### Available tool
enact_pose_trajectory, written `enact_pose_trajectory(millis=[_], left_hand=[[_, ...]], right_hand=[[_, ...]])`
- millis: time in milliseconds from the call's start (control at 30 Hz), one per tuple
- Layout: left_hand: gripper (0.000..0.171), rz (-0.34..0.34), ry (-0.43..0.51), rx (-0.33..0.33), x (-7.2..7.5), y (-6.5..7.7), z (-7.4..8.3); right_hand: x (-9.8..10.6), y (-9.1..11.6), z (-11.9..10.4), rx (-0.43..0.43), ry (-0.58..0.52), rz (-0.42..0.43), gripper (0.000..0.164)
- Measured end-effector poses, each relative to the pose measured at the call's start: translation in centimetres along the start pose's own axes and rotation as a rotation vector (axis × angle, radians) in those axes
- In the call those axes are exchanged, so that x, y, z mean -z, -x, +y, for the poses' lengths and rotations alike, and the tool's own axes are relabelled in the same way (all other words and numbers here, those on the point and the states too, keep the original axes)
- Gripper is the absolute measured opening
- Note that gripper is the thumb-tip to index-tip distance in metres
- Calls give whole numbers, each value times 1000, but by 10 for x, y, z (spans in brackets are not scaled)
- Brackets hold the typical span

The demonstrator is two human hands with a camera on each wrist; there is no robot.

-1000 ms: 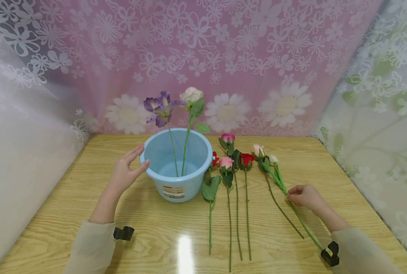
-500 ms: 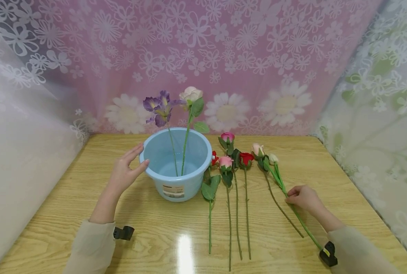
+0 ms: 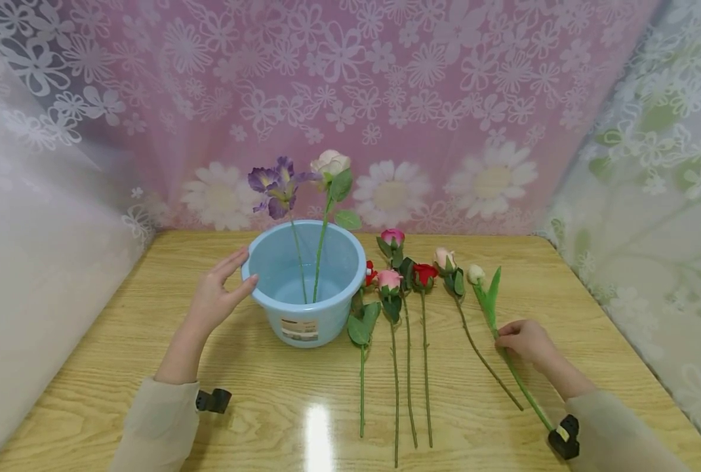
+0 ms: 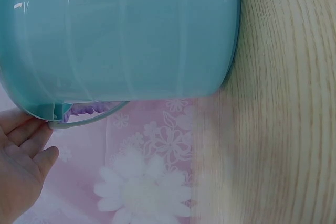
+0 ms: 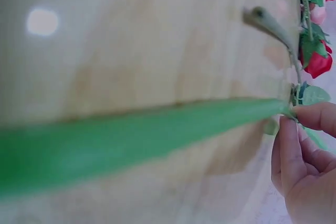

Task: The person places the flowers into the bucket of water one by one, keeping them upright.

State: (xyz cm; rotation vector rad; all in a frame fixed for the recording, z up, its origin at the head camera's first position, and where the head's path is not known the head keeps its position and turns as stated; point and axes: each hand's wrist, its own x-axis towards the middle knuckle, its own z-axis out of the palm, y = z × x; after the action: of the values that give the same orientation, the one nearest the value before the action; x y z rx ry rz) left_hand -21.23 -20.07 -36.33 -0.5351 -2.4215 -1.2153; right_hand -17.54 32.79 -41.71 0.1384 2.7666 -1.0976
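In the head view a light blue bucket [image 3: 300, 326] stands left of centre on the table. An artificial purple iris [image 3: 279, 188] and a white rose [image 3: 330, 164] lean upright inside it. Beside the bucket's left rim is my left hand [image 3: 216, 293], its fingers fairly straight and touching the rim; the left wrist view has this hand [image 4: 23, 163] near the handle joint. On the right, my right hand [image 3: 527, 341] pinches the green stem of a white tulip [image 3: 476, 275] between thumb and fingers. The right wrist view shows the stem [image 5: 157, 137] running into the pinch of the hand [image 5: 310, 163].
Right of the bucket lie a magenta rose [image 3: 393, 237], a pink rose [image 3: 389, 280], a red rose [image 3: 425, 274] and a peach rose [image 3: 444, 259], stems toward the front. Another red flower [image 3: 370, 272] is partly behind the bucket. A pink floral curtain [image 3: 385, 98] hangs behind the table.
The tulip has turned in my right hand: its leaf now spreads to the right, and its head has shifted slightly right, away from the peach rose. The left hand and bucket stay put.
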Motion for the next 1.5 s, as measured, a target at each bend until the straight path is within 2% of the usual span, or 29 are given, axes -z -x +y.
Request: enact_pose_trajectory(millis=[333, 733, 967, 1100, 1267, 1500], left_hand=[[53, -1, -4, 1, 0, 0, 0], [53, 1, -3, 4, -1, -1, 0], [53, 2, 7, -7, -1, -1, 0], [52, 3, 14, -11, -1, -1, -1], [52, 6, 15, -16, -1, -1, -2], [53, 5, 17, -7, -1, 0, -2]], right_hand=[[12, -2, -9, -2, -153, -50, 33], [29, -1, -39, 76, -313, -70, 40], [38, -1, -57, 120, -466, -101, 33], [37, -2, -68, 154, -589, -127, 31], [32, -2, -87, 165, -706, -111, 32], [21, -3, -109, 197, -795, -100, 30]])
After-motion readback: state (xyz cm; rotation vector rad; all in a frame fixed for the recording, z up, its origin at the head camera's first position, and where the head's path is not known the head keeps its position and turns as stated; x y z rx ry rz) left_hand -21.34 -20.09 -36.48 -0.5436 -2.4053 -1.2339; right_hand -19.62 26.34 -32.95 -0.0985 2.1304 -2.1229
